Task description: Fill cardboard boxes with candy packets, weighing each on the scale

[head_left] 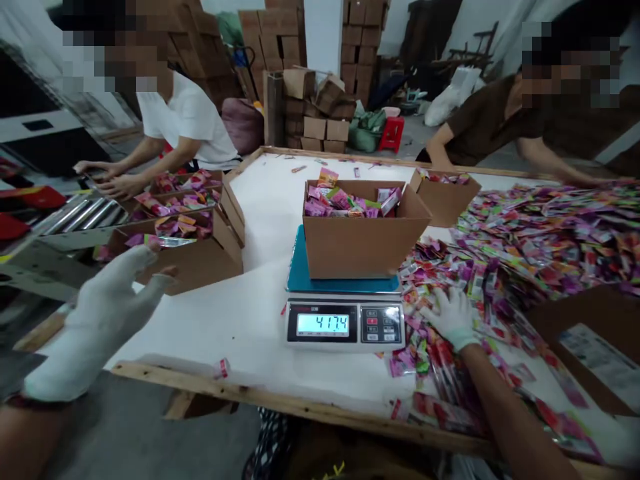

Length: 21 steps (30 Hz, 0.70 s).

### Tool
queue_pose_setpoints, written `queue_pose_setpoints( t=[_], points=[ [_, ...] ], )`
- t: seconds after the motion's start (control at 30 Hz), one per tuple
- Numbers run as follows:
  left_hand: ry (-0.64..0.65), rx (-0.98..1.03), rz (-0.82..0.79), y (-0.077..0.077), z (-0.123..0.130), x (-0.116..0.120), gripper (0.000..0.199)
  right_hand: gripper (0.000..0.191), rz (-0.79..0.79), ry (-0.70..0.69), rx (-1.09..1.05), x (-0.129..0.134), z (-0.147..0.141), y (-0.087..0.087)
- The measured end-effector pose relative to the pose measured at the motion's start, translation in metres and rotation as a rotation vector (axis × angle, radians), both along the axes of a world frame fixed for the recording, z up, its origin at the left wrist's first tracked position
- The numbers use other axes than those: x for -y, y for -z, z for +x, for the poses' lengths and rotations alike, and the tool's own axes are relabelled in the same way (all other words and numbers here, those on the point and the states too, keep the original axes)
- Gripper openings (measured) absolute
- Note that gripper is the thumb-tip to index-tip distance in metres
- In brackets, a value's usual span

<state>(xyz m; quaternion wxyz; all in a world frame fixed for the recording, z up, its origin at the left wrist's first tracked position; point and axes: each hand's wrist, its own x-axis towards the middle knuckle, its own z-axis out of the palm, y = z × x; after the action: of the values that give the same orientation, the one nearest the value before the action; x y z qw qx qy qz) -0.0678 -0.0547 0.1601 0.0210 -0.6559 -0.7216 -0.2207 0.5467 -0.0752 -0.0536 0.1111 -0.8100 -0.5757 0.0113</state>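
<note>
My left hand (103, 313), in a white glove with bare fingertips showing, is held with thumb and fingers apart in front of a cardboard box (200, 263) filled with small candy packets. Nothing shows in it. On the right, my gloved right hand (453, 317) rests with spread fingers on a loose heap of colourful packets (540, 240). Between my hands stands a digital scale (345, 323) reading 417.4. Its blue pan (297, 260) carries an open cardboard box (363, 247) with purple and pink packets up to its rim.
Another filled box (445, 200) stands behind the scale, beside the heap. A labelled brown carton (595, 340) lies at the right. Wooden strips (280, 400) edge the white table. At left, a person in a white shirt (185, 120) works by a roller conveyor (80, 213); another person (495, 120) reaches across the heap.
</note>
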Motion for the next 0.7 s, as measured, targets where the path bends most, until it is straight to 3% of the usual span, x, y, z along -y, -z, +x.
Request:
queue_pose_setpoints(
  t=[0.1,0.2,0.3,0.47,0.6,0.7],
  points=[
    [0.116,0.163,0.066,-0.017,0.036,-0.017,0.056,0.041,-0.003,-0.026,0.049,0.006,-0.005,0.016],
    [0.266,0.353,0.147,-0.032,0.079,-0.027,0.054,0.033,-0.016,-0.078,0.068,0.0,-0.002,0.012],
    [0.389,0.367,0.274,-0.051,0.122,-0.032,0.049,0.03,0.0,-0.091,0.078,-0.005,0.002,0.012],
    [0.691,0.133,0.399,-0.098,0.185,-0.056,0.024,0.025,0.081,-0.053,0.091,-0.004,-0.002,0.022],
    [0.8,-0.241,0.181,-0.135,0.229,-0.089,0.024,0.022,0.148,-0.087,0.08,-0.006,-0.002,0.032],
    [0.821,-0.513,-0.029,-0.145,0.256,-0.105,0.021,0.023,0.168,-0.1,0.059,-0.009,0.001,0.04]
  ],
)
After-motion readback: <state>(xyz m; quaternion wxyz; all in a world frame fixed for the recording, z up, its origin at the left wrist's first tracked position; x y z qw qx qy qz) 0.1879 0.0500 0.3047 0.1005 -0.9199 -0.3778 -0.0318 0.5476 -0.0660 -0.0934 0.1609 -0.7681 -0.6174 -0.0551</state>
